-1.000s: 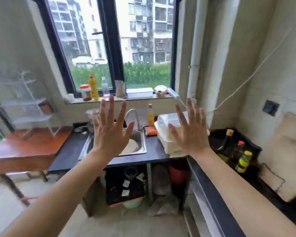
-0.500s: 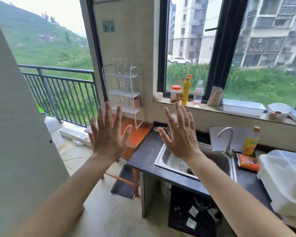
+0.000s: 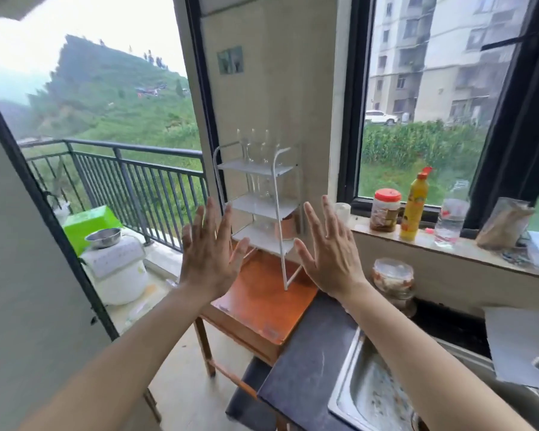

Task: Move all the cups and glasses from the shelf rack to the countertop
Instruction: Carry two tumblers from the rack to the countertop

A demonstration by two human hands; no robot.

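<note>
One wooden table [image 3: 262, 303] beside countertop [image 3: 305, 368]

View: a single head-worn wide-angle camera — no second view shares the scene.
Facing: forward and slightly down, toward the white shelf rack [image 3: 259, 209] on the wooden desk [image 3: 259, 300].
Nearness: both forearms stretch out from the bottom edge; left hand [image 3: 209, 253] and right hand [image 3: 330, 250] sit mid-frame, the rack just beyond them.
Edges: balcony railing [image 3: 122, 178] at left — sink [image 3: 374, 396] at lower right, windowsill [image 3: 448, 250] at right.
Distortion: straight lines bow near the borders.
</note>
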